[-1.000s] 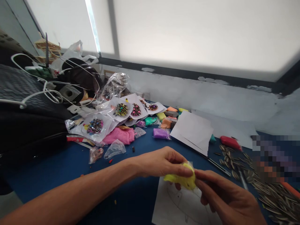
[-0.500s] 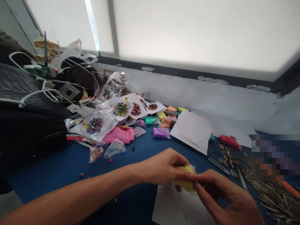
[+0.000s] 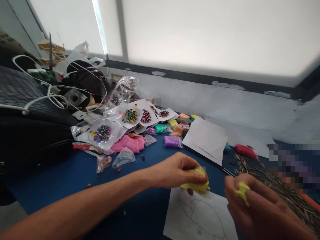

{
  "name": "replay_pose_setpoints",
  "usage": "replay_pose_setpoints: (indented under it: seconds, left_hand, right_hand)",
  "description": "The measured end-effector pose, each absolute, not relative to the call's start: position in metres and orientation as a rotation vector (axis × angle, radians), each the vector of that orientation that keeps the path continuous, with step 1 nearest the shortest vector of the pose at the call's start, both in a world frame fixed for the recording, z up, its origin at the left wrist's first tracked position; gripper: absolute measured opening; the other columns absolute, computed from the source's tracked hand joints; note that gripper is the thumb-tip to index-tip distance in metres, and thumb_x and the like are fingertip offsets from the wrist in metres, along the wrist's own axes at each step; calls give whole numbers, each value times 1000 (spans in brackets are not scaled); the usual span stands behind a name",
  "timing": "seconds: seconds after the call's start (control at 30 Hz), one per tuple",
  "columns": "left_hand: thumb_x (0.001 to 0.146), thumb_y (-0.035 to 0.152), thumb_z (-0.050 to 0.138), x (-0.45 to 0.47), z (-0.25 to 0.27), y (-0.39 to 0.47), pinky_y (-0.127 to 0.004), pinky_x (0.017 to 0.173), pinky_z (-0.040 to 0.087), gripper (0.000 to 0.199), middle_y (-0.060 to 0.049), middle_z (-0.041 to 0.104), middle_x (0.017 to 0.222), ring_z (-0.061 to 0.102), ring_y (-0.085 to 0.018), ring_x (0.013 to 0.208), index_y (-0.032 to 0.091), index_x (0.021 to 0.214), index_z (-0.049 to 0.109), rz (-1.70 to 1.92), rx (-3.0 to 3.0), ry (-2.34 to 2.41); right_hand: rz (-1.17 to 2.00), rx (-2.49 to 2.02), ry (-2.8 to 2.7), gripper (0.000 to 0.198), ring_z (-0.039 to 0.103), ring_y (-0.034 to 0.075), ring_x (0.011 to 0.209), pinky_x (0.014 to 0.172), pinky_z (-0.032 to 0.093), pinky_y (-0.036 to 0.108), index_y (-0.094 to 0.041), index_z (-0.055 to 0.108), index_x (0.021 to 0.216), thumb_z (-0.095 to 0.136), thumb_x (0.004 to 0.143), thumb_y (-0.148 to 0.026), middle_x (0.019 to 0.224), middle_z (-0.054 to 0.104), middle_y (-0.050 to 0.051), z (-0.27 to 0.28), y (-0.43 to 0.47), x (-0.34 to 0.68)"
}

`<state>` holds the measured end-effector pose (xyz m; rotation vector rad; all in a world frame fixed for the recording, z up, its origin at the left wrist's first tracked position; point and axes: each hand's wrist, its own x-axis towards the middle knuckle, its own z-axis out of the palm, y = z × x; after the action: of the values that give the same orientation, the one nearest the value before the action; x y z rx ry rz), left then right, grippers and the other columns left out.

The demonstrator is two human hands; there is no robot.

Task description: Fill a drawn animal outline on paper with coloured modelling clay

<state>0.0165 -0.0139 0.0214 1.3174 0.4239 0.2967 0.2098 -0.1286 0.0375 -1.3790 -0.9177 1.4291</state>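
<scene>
A small clear packet of yellow modelling clay (image 3: pixel 196 184) is gripped between the thumb and fingers of my left hand (image 3: pixel 178 171). My right hand (image 3: pixel 252 203), blurred by motion, is closed on a torn-off piece of yellow clay (image 3: pixel 242 192), which shows at its fingers. Below the hands lies a sheet of paper (image 3: pixel 202 215) with a pencil outline of a rounded animal shape and a dot near its pointed end. My right hand covers part of the sheet's right side.
Many striped sunflower seeds (image 3: pixel 270 180) spread over the right side. Folded white paper (image 3: pixel 206 136), a red clay packet (image 3: pixel 246 151) and a purple clay packet (image 3: pixel 173 141) lie behind the hands. Further left are seed-decorated papers (image 3: pixel 131 115), a pink cloth-like piece (image 3: pixel 128 143) and a black bag (image 3: pixel 35 140).
My right hand has pulled away to the right from the yellow clay with a piece of it. My left hand keeps the packet, and more of the drawing now shows.
</scene>
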Motion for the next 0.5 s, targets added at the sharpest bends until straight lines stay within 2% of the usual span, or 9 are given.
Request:
replay_pose_setpoints:
  seconds: [0.13, 0.23, 0.33, 0.4, 0.5]
  left_hand:
    - [81, 46, 69, 15, 23, -12, -26, 69, 49, 38, -5, 63, 86, 59, -11, 72, 10, 94, 63, 340, 1273, 350]
    - [82, 36, 68, 14, 27, -9, -25, 75, 48, 31, -5, 63, 91, 59, -11, 78, 11, 99, 62, 402, 1293, 358]
    - [85, 28, 61, 12, 26, -1, -24, 73, 47, 25, -5, 64, 93, 59, -10, 77, 10, 103, 62, 481, 1517, 506]
    - [85, 26, 59, 10, 21, 8, -21, 64, 44, 25, -3, 63, 86, 55, -9, 70, 10, 102, 64, 564, 1719, 646]
    - [81, 23, 60, 6, 13, 22, -20, 54, 34, 24, 2, 54, 69, 46, -9, 60, 10, 100, 66, 668, 1824, 802]
  right_hand:
    - [1356, -1365, -882, 20, 54, 14, 53, 48, 48, 27, -29, 70, 80, 72, 73, -47, 67, 60, 0, 39, -126, 215]
    - [1239, -1419, -889, 24, 53, 12, 51, 43, 47, 24, -30, 72, 92, 73, 74, -46, 69, 62, 0, 38, -126, 207]
    - [1162, -1417, -972, 21, 51, 11, 47, 41, 45, 23, -27, 70, 77, 73, 72, -47, 66, 61, 0, 38, -127, 199]
    - [1191, -1420, -1032, 27, 50, 11, 45, 43, 45, 24, -23, 63, 62, 70, 73, -47, 58, 55, -1, 39, -127, 196]
    - [1254, -1482, -1103, 30, 47, 11, 45, 43, 44, 24, -22, 60, 63, 64, 78, -48, 53, 49, -3, 38, -128, 191]
